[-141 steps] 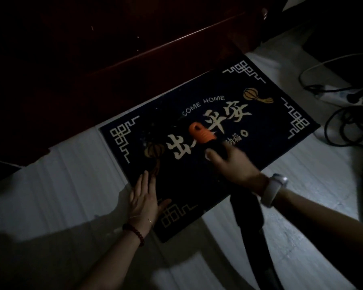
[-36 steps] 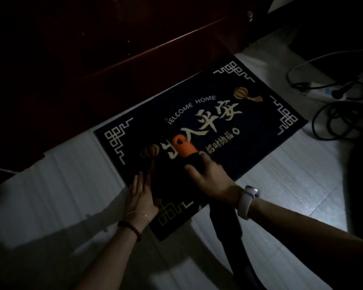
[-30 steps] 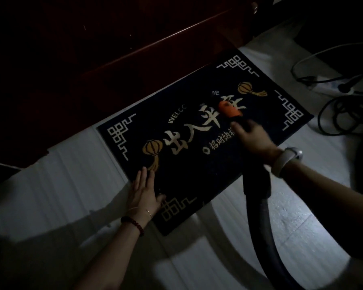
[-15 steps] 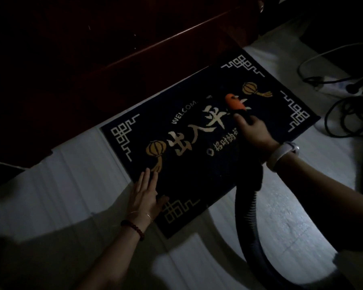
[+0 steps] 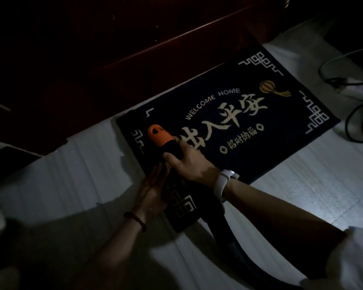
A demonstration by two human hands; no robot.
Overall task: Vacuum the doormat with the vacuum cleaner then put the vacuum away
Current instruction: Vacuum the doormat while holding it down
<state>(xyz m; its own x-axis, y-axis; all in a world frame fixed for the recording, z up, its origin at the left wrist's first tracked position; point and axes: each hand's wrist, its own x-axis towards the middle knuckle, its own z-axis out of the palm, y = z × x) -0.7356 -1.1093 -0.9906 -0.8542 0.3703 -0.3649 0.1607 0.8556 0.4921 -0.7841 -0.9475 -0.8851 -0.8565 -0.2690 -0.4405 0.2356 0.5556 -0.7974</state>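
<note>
I kept my left hand [image 5: 153, 190] flat, fingers straight, on the near-left edge of the dark blue rectangular doormat [image 5: 281, 143] with gold lettering so suction could not lift it from the pale floor [image 5: 302, 185]. My right hand [image 5: 189, 162] gripped the black vacuum hose [image 5: 228, 237] behind its orange ribbed nozzle [image 5: 158, 136]. Half a second earlier the nozzle worked near the mat's right lantern; now it sat at the far-left corner.

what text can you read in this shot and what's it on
"WELCOME HOME": arched pale letters on the dark doormat.
"出入平安": large Chinese characters across the doormat's middle; the first is partly covered by the right hand.
Smaller Chinese line below, between two diamonds: too blurred to read surely.
</note>
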